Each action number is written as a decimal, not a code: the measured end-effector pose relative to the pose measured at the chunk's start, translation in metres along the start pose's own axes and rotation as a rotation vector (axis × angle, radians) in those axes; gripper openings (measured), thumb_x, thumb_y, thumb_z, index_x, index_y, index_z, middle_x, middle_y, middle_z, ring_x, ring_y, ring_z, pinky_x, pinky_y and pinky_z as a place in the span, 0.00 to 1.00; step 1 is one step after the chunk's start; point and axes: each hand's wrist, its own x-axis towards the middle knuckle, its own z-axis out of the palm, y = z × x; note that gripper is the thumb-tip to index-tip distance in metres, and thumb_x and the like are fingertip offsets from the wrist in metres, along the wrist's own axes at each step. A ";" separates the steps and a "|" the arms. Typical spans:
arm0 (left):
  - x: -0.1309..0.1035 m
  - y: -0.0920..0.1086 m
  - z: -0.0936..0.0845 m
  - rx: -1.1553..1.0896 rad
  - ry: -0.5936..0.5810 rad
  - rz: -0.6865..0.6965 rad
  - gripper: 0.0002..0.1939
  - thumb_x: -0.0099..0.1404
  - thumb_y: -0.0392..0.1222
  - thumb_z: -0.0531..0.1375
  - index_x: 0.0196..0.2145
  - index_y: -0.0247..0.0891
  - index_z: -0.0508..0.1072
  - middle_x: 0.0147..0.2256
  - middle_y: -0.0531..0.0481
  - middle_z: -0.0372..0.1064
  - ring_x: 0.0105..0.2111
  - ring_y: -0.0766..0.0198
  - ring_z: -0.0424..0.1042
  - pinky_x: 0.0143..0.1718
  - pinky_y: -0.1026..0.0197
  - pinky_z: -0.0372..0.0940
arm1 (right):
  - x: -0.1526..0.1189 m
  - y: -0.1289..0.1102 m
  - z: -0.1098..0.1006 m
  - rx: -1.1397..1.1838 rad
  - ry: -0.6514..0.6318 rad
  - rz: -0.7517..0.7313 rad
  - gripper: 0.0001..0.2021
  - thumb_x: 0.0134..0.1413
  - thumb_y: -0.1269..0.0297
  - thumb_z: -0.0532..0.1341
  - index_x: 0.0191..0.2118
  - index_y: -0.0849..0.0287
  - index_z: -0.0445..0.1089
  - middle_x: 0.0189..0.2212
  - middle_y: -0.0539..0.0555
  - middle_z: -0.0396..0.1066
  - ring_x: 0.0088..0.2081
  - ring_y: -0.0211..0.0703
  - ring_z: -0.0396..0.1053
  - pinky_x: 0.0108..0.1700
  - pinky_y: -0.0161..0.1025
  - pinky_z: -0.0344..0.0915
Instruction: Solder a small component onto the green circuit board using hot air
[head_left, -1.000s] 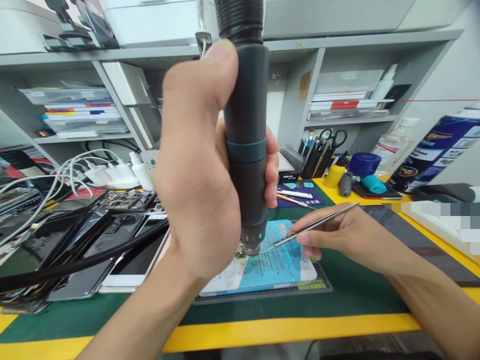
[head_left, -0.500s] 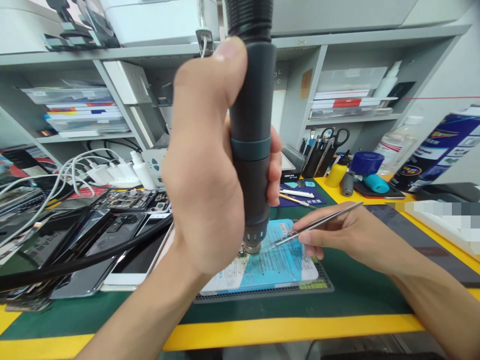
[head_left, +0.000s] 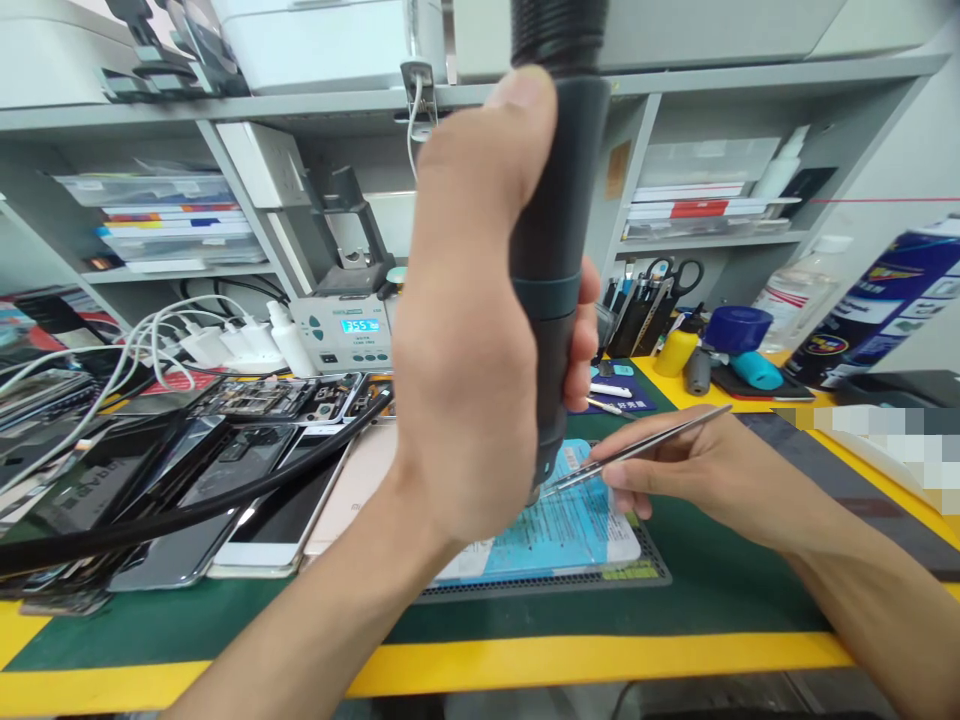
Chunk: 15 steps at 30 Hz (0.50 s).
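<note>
My left hand (head_left: 472,330) is wrapped round a black hot air handpiece (head_left: 559,200), held upright with its nozzle low over a blue and white pad (head_left: 555,540). My right hand (head_left: 675,465) pinches metal tweezers (head_left: 652,440), whose tips point left to the nozzle. The small part seen near the nozzle earlier is hidden behind my left hand. Whether the tweezers hold anything is too small to tell. Under the pad lies a grey perforated mat (head_left: 656,570).
Several phones (head_left: 270,530) and a black hose (head_left: 187,515) lie at left. Behind stands a station with a lit display (head_left: 360,326). White cables (head_left: 150,330), a yellow bottle (head_left: 676,350), a blue spray can (head_left: 874,300) and scissors (head_left: 686,275) are around the back.
My left hand and the handpiece have moved to the right, uncovering the station's display and a pink-gold phone. My right hand with the tweezers has hardly moved.
</note>
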 end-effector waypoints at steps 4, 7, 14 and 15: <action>0.002 -0.004 0.001 0.013 -0.054 0.205 0.19 0.72 0.58 0.51 0.30 0.44 0.68 0.23 0.53 0.64 0.19 0.64 0.68 0.17 0.62 0.63 | 0.001 0.000 0.000 0.022 -0.005 -0.014 0.10 0.47 0.57 0.76 0.36 0.55 0.85 0.19 0.51 0.77 0.21 0.40 0.74 0.24 0.32 0.71; 0.002 -0.005 -0.002 0.041 -0.057 0.183 0.20 0.72 0.58 0.50 0.30 0.43 0.68 0.25 0.50 0.65 0.21 0.62 0.68 0.17 0.61 0.63 | 0.001 0.001 0.000 0.020 0.000 -0.018 0.10 0.47 0.57 0.76 0.35 0.55 0.85 0.19 0.51 0.77 0.21 0.40 0.74 0.24 0.32 0.71; 0.000 -0.003 -0.016 0.092 -0.027 0.221 0.25 0.73 0.57 0.46 0.29 0.41 0.72 0.24 0.49 0.67 0.21 0.61 0.69 0.17 0.59 0.67 | 0.000 -0.004 0.001 0.025 -0.002 -0.006 0.11 0.47 0.57 0.76 0.35 0.57 0.85 0.18 0.52 0.76 0.21 0.39 0.72 0.24 0.32 0.70; -0.001 -0.002 -0.018 0.102 -0.025 0.208 0.27 0.74 0.57 0.45 0.28 0.40 0.73 0.23 0.49 0.67 0.20 0.61 0.69 0.17 0.59 0.67 | 0.000 -0.005 0.001 0.028 -0.001 -0.001 0.11 0.47 0.57 0.75 0.35 0.57 0.85 0.18 0.52 0.76 0.21 0.39 0.72 0.24 0.32 0.70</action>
